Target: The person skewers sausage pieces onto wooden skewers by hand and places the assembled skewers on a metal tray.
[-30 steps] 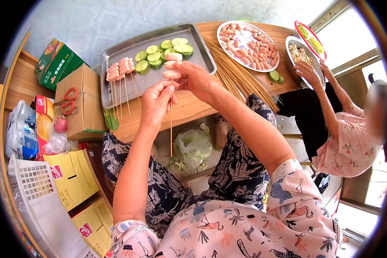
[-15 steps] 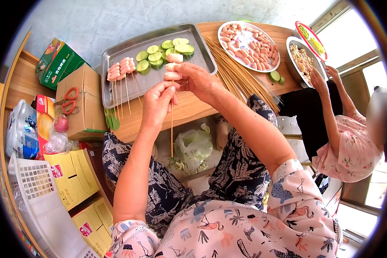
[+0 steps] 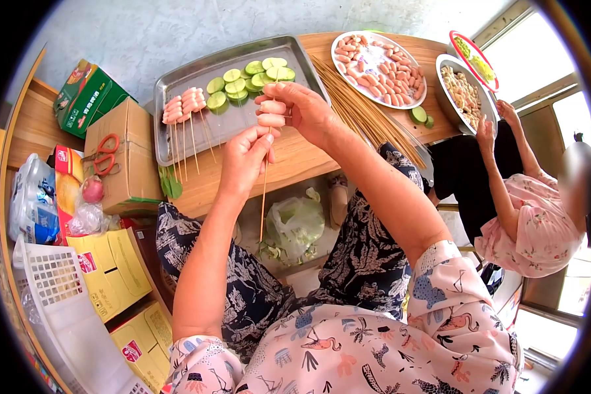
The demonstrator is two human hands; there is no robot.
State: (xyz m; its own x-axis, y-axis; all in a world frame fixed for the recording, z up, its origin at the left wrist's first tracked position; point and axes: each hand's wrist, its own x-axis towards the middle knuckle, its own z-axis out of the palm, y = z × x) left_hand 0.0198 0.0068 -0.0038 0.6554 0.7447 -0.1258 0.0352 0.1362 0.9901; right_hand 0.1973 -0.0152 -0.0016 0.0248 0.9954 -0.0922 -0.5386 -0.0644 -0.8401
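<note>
My left hand (image 3: 246, 159) pinches a thin bamboo skewer (image 3: 264, 197), its lower end hanging in front of the table edge. Small pink sausages (image 3: 271, 120) are threaded on the skewer just above that thumb. My right hand (image 3: 308, 117) is closed around the upper sausages, its fingers partly hiding them. Beyond, a metal tray (image 3: 223, 69) holds several finished sausage skewers (image 3: 185, 106) at its left and cucumber slices (image 3: 253, 77) toward its right. Loose bamboo skewers (image 3: 361, 108) lie right of the tray.
A white plate of small sausages (image 3: 391, 72) stands at the back right, with cut cucumber (image 3: 419, 117) near it. Another person (image 3: 532, 217) sits at the right, hands at a metal bowl (image 3: 463, 92). Boxes and scissors (image 3: 106, 154) are on the left; a plastic bag (image 3: 297, 223) lies below.
Both hands have shifted slightly right, and the skewer leans more. The top sausage has come down the skewer into my right fingers. The other person's hand has moved at the bowl.
</note>
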